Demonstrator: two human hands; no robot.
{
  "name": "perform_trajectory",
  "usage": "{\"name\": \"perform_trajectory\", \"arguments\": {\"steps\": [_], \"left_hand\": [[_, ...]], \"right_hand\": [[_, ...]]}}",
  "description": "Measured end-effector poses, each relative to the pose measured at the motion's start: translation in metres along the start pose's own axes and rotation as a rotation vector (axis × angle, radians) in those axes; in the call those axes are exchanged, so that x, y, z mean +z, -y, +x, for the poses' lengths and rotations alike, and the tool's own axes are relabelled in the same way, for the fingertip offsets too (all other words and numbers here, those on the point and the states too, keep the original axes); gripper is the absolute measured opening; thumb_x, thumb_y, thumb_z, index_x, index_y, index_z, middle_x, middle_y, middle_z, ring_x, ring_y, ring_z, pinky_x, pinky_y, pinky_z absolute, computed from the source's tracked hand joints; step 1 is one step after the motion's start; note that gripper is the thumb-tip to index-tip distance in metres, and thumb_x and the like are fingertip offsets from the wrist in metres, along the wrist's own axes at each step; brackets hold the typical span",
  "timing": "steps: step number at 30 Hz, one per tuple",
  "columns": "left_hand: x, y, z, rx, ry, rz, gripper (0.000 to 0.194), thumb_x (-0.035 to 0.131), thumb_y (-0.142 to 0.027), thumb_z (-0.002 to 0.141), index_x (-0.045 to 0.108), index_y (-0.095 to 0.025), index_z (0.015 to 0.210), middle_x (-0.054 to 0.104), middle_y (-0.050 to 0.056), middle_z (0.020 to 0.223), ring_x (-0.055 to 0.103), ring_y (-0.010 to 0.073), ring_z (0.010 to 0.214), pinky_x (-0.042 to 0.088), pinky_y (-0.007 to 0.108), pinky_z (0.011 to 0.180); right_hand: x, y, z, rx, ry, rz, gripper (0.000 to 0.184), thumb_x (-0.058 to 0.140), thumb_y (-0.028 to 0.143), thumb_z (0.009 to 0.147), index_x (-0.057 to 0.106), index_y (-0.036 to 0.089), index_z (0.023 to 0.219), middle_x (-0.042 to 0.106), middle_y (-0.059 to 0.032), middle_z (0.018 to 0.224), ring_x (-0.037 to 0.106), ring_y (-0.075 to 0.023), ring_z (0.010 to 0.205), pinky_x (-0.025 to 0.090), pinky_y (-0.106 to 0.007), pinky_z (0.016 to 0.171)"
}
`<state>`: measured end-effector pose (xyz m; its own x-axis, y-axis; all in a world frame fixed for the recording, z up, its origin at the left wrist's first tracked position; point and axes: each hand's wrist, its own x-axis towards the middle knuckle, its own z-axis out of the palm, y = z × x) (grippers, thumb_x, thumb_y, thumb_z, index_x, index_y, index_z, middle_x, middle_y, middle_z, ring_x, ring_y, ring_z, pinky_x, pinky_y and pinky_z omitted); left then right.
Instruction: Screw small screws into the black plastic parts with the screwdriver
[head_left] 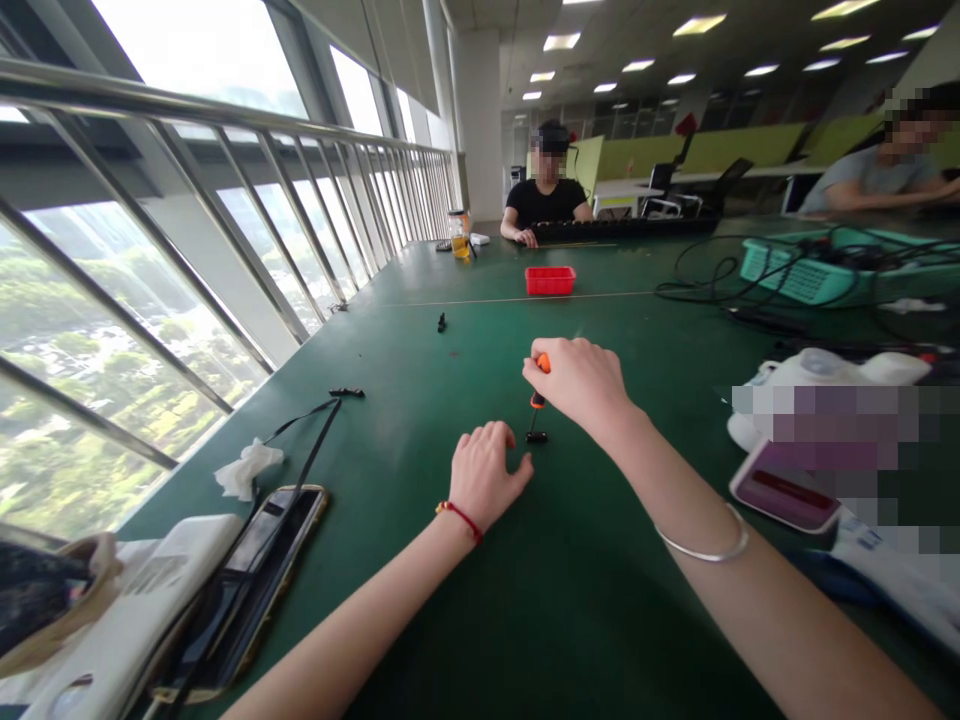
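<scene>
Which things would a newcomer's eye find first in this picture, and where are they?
Probably the orange-and-black screwdriver, nearly upright in the right hand's grip, its shaft reaching down to a small black piece on the green table. Next may come the red tray farther back, then the turquoise basket at the right.

The person wears a thin red cord bracelet (pixel 468 519) with small gold-coloured beads (pixel 443 507) around the left wrist (pixel 454 532), and a slim, rounded silver-coloured bangle (pixel 707 558) around the bare right forearm (pixel 750 600).
</scene>
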<state>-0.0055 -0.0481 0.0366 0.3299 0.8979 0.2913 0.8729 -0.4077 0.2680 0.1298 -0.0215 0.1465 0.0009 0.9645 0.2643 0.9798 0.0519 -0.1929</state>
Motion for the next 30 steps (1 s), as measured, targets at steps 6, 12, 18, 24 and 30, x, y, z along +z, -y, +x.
{"name": "perform_trajectory", "arguments": {"steps": [6, 12, 18, 24, 30], "left_hand": [[0.015, -0.070, -0.058, 0.933, 0.229, -0.077, 0.037, 0.046, -0.046, 0.086, 0.057, -0.015, 0.102, 0.061, 0.007, 0.105, 0.051, 0.0197, 0.101, 0.040, 0.033, 0.090], [0.038, -0.111, -0.071, 1.278, -0.013, -0.013, 0.041, 0.028, -0.032, 0.092, 0.064, -0.020, 0.108, 0.051, 0.002, 0.132, 0.032, 0.0208, 0.132, 0.021, 0.032, 0.114], [0.014, -0.098, -0.062, 1.410, -0.031, 0.044, 0.041, 0.028, -0.030, 0.093, 0.064, -0.025, 0.110, 0.059, -0.003, 0.125, 0.046, 0.0148, 0.123, 0.030, 0.024, 0.109], [0.014, -0.094, -0.057, 1.249, 0.129, 0.003, 0.055, 0.028, -0.053, 0.090, 0.061, -0.016, 0.113, 0.056, 0.005, 0.129, 0.043, 0.0193, 0.125, 0.031, 0.026, 0.108], [0.027, -0.108, -0.069, 1.261, 0.087, 0.018, 0.045, 0.027, -0.036, 0.093, 0.060, -0.017, 0.116, 0.052, 0.003, 0.133, 0.038, 0.0199, 0.129, 0.031, 0.029, 0.108]], "right_hand": [[-0.013, 0.006, 0.018, 0.022, 0.216, 0.002, 0.018, 0.051, 0.032, 0.074, 0.062, 0.024, 0.086, 0.066, -0.0047, 0.086, 0.060, -0.0213, 0.078, 0.038, -0.029, 0.060], [-0.021, 0.005, 0.030, 0.064, 0.356, -0.024, 0.027, 0.046, 0.042, 0.080, 0.066, 0.025, 0.087, 0.066, -0.0055, 0.097, 0.059, -0.0224, 0.088, 0.040, -0.033, 0.070], [-0.022, 0.007, 0.026, 0.042, 0.347, -0.001, 0.027, 0.043, 0.037, 0.083, 0.067, 0.024, 0.091, 0.066, -0.0065, 0.099, 0.059, -0.0233, 0.089, 0.041, -0.033, 0.069], [-0.023, 0.011, 0.024, 0.059, 0.353, -0.013, 0.028, 0.047, 0.033, 0.080, 0.063, 0.020, 0.099, 0.065, -0.0079, 0.103, 0.059, -0.0234, 0.091, 0.042, -0.032, 0.069], [-0.018, 0.008, 0.028, 0.078, 0.321, 0.008, 0.025, 0.046, 0.031, 0.079, 0.063, 0.020, 0.094, 0.066, -0.0079, 0.100, 0.060, -0.0235, 0.090, 0.042, -0.032, 0.069]]}}
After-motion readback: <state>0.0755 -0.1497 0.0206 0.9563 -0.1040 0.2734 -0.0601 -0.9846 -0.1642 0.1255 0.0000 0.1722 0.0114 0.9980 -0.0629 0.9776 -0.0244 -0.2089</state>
